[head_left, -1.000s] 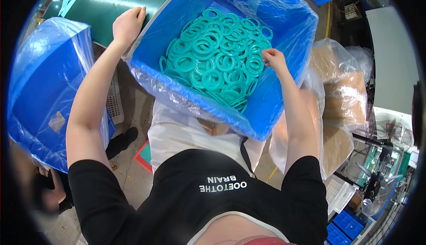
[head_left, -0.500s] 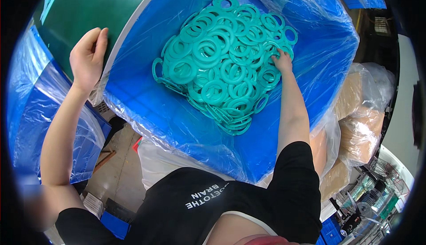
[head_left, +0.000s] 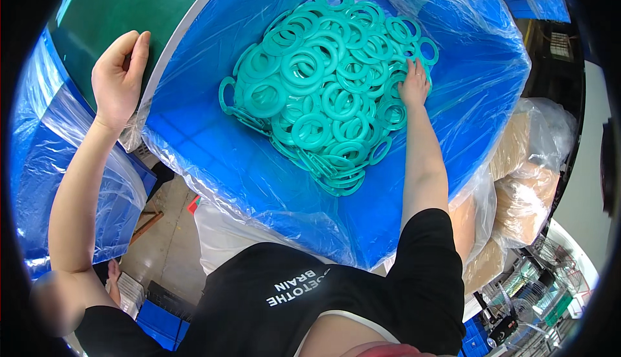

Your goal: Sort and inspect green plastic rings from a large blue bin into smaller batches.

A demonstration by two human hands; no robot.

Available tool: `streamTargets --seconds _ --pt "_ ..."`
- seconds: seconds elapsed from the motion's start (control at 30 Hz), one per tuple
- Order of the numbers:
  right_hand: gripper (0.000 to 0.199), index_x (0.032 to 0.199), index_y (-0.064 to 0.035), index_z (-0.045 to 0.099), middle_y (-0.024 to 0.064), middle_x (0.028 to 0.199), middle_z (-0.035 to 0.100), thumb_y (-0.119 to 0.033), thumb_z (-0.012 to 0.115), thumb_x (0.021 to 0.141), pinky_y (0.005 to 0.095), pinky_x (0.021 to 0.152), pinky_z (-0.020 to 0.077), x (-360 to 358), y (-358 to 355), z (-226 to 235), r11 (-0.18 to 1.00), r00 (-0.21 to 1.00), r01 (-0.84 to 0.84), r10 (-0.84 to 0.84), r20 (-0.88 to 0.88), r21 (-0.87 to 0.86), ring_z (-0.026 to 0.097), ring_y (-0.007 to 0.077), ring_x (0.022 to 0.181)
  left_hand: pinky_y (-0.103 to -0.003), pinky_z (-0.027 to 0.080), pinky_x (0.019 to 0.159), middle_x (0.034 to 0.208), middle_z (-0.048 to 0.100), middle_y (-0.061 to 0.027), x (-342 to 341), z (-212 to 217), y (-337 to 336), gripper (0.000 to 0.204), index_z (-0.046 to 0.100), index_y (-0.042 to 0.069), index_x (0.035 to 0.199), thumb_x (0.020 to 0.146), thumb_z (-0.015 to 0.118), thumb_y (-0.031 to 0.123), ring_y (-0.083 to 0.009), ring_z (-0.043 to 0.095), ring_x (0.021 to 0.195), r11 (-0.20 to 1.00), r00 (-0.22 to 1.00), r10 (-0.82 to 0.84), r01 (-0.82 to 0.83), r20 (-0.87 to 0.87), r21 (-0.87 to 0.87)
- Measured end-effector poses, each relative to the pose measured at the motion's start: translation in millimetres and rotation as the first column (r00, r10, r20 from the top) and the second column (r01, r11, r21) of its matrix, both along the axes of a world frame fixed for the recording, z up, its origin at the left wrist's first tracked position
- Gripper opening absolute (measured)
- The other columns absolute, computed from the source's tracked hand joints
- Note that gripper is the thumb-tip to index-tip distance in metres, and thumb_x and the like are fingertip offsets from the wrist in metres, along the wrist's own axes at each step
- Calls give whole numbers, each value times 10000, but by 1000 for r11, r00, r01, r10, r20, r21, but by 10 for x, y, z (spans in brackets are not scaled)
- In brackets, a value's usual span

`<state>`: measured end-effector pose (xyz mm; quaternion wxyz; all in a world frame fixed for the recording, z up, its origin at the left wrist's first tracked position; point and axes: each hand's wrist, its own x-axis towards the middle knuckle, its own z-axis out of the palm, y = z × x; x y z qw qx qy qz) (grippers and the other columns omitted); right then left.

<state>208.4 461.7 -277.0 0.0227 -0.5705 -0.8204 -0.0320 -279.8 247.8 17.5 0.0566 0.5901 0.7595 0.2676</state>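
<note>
View: head camera, looking down into a large container.
Container: blue bin [head_left: 213, 163] lined with a clear plastic bag [head_left: 466, 27]; the bag spills over the rim on every visible side.
Contents: pile of teal plastic rings [head_left: 323, 85], flat and round, many overlapping, some joined in pairs; the pile lies on the bin floor toward the far wall and slightly toward the right wall, with bare blue floor on the near left.
Right hand: right hand [head_left: 414, 85] reaches into the bin and lies palm down on the right edge of the ring pile. Fingers are spread and flat on the rings, touching them; whether any ring is pinched under the fingers cannot be told.
Left hand: left hand [head_left: 119, 75] is outside the bin at its left rim. Fingers are curled around the rim edge and the bag liner folded over it, grasping both.
Left surroundings: a 2nd blue bin lined with plastic [head_left: 58, 156] stands just beside the left forearm; a green surface [head_left: 129, 8] lies beyond the left hand.
Right surroundings: bagged brown bundles [head_left: 530, 176] are stacked beside the bin's right wall.
Below: grey floor [head_left: 165, 240] and blue crates [head_left: 155, 321] near the lower left.
</note>
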Motion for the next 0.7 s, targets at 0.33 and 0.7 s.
streamTargets --seconds 0.33,0.7 --pt "574 1235 -175 458 78 1209 494 -113 708 722 462 871 453 218 -75 33 909 981 72 10 193 -410 490 272 1137 -241 283 492 613 331 -16 -64 -3 -38 255 508 -2 753 911 590 180 -79 300 557 1000 999 12 -13 31 22" --pt "960 1414 -147 297 182 1354 447 -296 805 613 417 966 426 373 137 121 419 997 69 -55 50 -905 470 322 1222 -232 288 487 607 346 -8 -80 -25 -47 245 548 0 784 905 601 206 -74 310 549 999 999 34 -35 26 31"
